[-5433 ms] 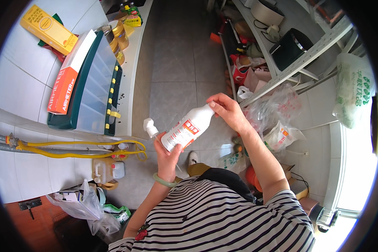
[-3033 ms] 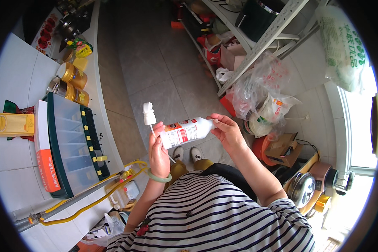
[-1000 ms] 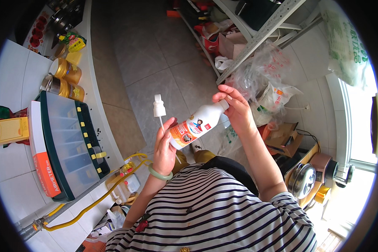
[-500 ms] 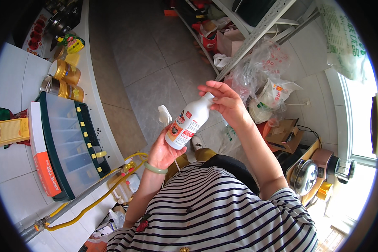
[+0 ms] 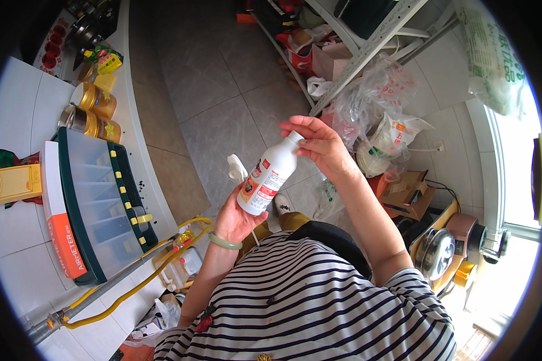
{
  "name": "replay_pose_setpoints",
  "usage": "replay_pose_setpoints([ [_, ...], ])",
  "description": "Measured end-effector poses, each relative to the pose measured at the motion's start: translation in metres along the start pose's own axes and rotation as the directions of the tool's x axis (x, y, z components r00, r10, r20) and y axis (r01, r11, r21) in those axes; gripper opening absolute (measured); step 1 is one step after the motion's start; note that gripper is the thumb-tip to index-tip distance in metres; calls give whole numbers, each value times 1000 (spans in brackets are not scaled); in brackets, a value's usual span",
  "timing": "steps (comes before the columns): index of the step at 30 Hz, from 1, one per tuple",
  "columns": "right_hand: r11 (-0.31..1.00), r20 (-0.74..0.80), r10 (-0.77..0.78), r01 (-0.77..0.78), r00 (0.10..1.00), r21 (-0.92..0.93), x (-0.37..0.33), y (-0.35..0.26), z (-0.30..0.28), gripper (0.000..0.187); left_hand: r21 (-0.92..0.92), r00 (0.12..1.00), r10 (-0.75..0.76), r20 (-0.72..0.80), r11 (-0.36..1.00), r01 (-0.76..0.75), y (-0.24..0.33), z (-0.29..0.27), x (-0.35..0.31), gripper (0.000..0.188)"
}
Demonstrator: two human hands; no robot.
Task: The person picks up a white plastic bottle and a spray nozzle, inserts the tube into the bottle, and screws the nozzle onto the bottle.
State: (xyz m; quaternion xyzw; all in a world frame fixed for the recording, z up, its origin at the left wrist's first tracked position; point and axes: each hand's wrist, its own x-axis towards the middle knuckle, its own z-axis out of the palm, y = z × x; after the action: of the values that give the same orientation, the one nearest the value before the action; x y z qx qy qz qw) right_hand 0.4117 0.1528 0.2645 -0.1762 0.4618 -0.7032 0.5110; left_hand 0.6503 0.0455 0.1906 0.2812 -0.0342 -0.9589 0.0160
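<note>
White bottle (image 5: 267, 178) tilted neck-up between two hands

And what a careful hold it was! The left hand (image 5: 233, 219) cradled the base, its fingers wrapped round and partly hidden behind it. Just above those fingers, beside the bottle, stuck out a white spray head (image 5: 236, 168), seemingly clasped by the same hand, its thin tube (image 5: 255, 238) showing below the palm. Up at the neck, the right hand (image 5: 320, 147) pinched lightly, its outer fingers reaching past the rim. Capped or open? Impossible to tell! Well left of the left fingers, a clear case (image 5: 96, 198) stood on the worktop (image 5: 155, 200); beyond the right fingers bunched plastic bags (image 5: 373, 93).

Good technique, by this judgement, meant firm support low down, no squeezing of the walls, neck kept uppermost, and the tube free of snags.
</note>
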Motion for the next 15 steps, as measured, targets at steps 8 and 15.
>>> replay_pose_setpoints([
  [8, 973, 128, -18, 47, 992, -225, -15, -25, 42, 39, 8, 982, 190, 20, 982, -190, 7, 4, -5, 32],
  [15, 942, 213, -17, 87, 977, -324, 10, -53, 46, 37, 14, 925, 262, 274, 961, -276, 26, 6, 0, 31],
])
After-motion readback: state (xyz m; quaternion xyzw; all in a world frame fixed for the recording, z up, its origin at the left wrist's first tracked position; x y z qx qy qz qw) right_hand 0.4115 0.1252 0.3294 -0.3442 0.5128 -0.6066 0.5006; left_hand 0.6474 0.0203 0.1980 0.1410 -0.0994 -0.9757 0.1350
